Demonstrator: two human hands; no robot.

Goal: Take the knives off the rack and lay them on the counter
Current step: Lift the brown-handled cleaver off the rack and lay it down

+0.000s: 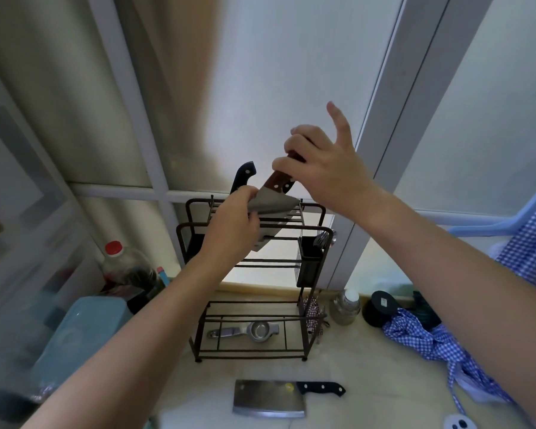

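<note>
Gripping: right hand [325, 168] is wrapped round the brown handle of a knife [271, 202], index finger sticking up free
Pinching: left hand [232, 230] has the flat of that blade between thumb and fingers, just below the handle
Knife axis: handle at 1 o'clock, blade running down toward 7, tip hidden behind the left hand, still in the rack [195, 329] slots
Nearer hand: both are on it; right has the handle, so my guess is it does the pulling, up toward 1
Others: black-handled knife [243, 178] still racked at 11 o'clock; cleaver [268, 397] flat on the counter [369, 382] at 6
</note>
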